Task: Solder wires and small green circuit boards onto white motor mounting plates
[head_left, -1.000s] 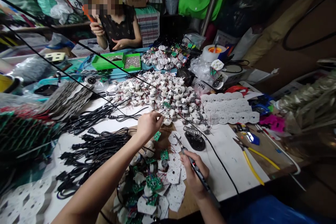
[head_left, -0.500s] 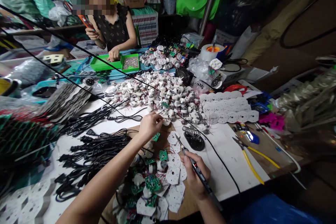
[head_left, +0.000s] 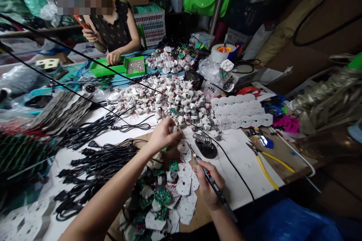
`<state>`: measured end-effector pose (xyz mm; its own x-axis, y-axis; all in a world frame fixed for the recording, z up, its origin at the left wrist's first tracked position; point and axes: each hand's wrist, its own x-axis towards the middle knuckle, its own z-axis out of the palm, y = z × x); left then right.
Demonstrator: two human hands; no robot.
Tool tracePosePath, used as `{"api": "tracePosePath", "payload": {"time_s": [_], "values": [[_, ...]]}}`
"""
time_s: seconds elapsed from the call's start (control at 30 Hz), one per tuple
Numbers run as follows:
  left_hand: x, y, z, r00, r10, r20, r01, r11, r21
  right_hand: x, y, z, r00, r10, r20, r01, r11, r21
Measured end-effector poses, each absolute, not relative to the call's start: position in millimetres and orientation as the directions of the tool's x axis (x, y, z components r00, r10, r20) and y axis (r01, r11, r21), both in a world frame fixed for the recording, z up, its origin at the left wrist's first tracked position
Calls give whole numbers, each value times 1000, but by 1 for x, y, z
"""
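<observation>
My right hand [head_left: 204,191] grips a soldering iron [head_left: 211,181] like a pen. Its metal tip points up and left, close to a white LED circuit board [head_left: 183,147]. Across from it, my left hand [head_left: 163,135] is closed with its fingers curled at the near edge of a heap of white parts with thin wires [head_left: 169,96]. What sits between those fingers is hidden. Below my left hand lie green circuit boards [head_left: 162,196] with white parts and wires. White boards [head_left: 186,209] lie in a column beside them.
A soldering iron stand [head_left: 206,148] with a coil is right of the tip. Yellow-handled pliers [head_left: 267,173], black power cords [head_left: 96,169] and white panels [head_left: 243,111] surround the work. The iron's black cable crosses the table. Opposite, a person's hand [head_left: 114,57] reaches into a green tray [head_left: 98,69].
The view has shifted slightly, so the scene sits further left. My left hand's fingers have moved slightly down and right, nearer the iron's tip. The soldering iron stays in my right hand.
</observation>
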<state>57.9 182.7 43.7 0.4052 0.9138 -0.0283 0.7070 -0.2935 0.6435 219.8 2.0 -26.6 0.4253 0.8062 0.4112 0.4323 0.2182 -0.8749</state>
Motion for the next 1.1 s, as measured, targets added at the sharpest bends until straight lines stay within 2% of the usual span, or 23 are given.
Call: {"api": "tracePosePath", "payload": {"time_s": [0.07,0.1,0.23,0.33,0.43,0.53,0.7,0.77,0.83,0.9,1.0,1.1], "values": [[42,179,45,378,919,-112,541,-121,833,220,2,-27,422,812,404,431,212,-877],[34,177,45,381,911,-156,469,-45,882,220,1,-28,419,813,405,434,213,-875],[13,168,40,353,894,-275,336,153,929,220,1,-28,398,814,423,446,231,-865],[7,163,34,330,896,-298,286,206,936,220,2,-26,384,816,431,450,243,-859],[2,160,28,352,900,-256,353,126,927,220,3,-24,381,815,437,454,247,-856],[-4,160,26,383,912,-147,502,-72,862,219,3,-23,388,809,441,458,246,-854],[-13,165,31,439,889,128,675,-420,606,219,3,-24,388,813,435,468,233,-853],[-15,167,32,461,859,225,709,-508,488,219,3,-24,385,819,426,471,222,-853],[-15,168,33,464,839,285,706,-544,454,219,3,-24,383,820,425,473,222,-853],[-12,168,34,429,860,276,668,-507,544,220,3,-24,382,822,422,470,221,-855],[-4,166,32,380,914,145,550,-349,759,220,2,-25,380,830,408,467,208,-859],[5,162,28,391,920,23,458,-217,862,220,2,-27,386,823,418,474,212,-855]]}}
